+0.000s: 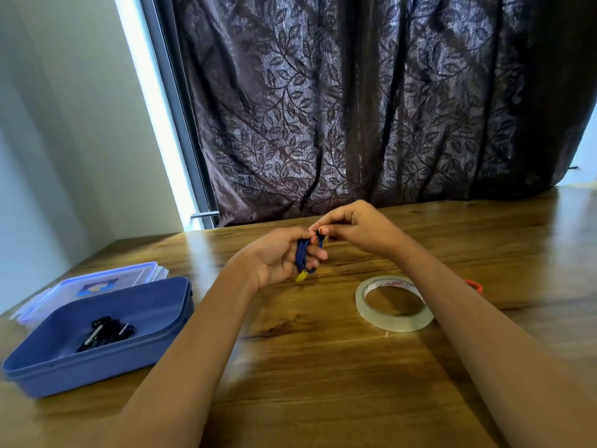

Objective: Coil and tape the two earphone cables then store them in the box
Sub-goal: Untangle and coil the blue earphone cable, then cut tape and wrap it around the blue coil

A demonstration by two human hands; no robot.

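Note:
A blue earphone cable (303, 253) with a yellow tip is wound in loops round the fingers of my left hand (281, 257), held above the wooden table (323, 367). My right hand (352, 229) pinches the cable's top end just above the left fingers. A black earphone cable (106, 333) lies coiled inside the open blue box (155, 328) at the left. A roll of clear tape (394, 303) lies flat on the table to the right of my hands, under my right forearm's line.
The box's clear lid (93, 286) with blue clips lies behind the box. A small orange object (474, 286) peeks out behind my right forearm. A dark leaf-patterned curtain (371, 101) hangs at the table's far edge.

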